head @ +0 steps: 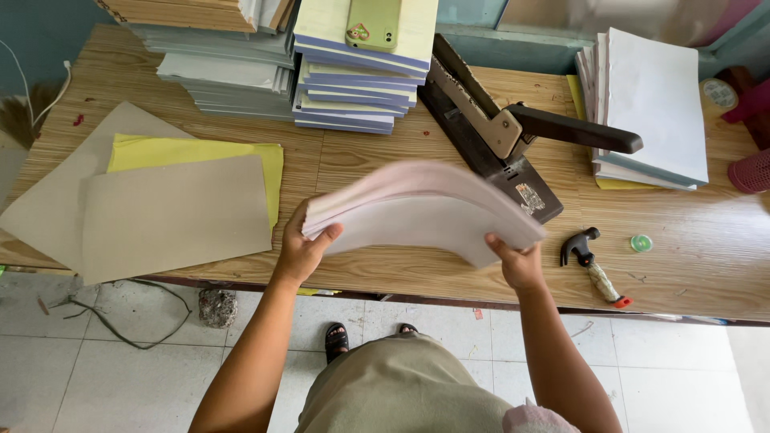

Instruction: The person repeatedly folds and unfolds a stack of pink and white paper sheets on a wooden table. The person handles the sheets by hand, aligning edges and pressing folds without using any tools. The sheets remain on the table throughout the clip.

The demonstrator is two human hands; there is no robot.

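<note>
A stack of paper point(425, 204) is held above the near edge of the table point(690, 265), gripped at its left end by the left hand point(301, 248) and at its right end by the right hand point(520, 265). Just behind the stack a heavy stapler point(489, 132) is set on the table, its handle pointing right. A hammer point(592, 258) is laid right of the right hand, with a small round lid point(641, 242) further right. Cardboard sheets point(160, 212) are spread at the left. Piles of booklets point(357, 76) are placed behind, a phone point(374, 24) lying on top of one. Another paper pile point(650, 108) is found at the far right.
</note>
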